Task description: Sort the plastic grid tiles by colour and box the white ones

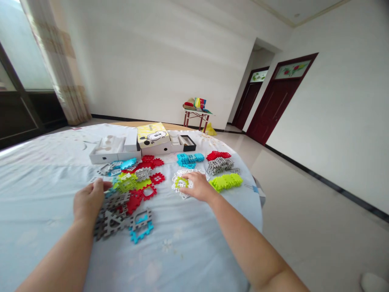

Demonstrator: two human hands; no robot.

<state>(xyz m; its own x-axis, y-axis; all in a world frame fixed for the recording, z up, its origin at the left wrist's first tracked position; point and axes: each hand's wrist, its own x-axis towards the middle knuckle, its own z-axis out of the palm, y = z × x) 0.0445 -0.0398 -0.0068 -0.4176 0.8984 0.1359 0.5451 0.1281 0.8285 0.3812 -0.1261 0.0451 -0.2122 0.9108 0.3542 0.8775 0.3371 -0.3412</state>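
Observation:
A mixed heap of interlocking plastic tiles [130,190], grey, red, green and blue, lies on the pale blue tablecloth [45,182]. My left hand [88,199] rests at the heap's left edge, fingers curled on a small tile I cannot make out. To the right, my right hand [199,186] lies with fingers down on a pile of white tiles [180,180] that has one green tile on it. Sorted piles lie beyond: blue [189,159], red [218,155], grey [220,165] and lime green [227,181].
Open white boxes [107,150] and a yellow cartoon-printed box [152,136] stand at the table's far side. The table's right edge drops to a tiled floor [304,211]. A small red-legged table [197,115] with colourful things stands by the far wall, near dark red doors [273,103].

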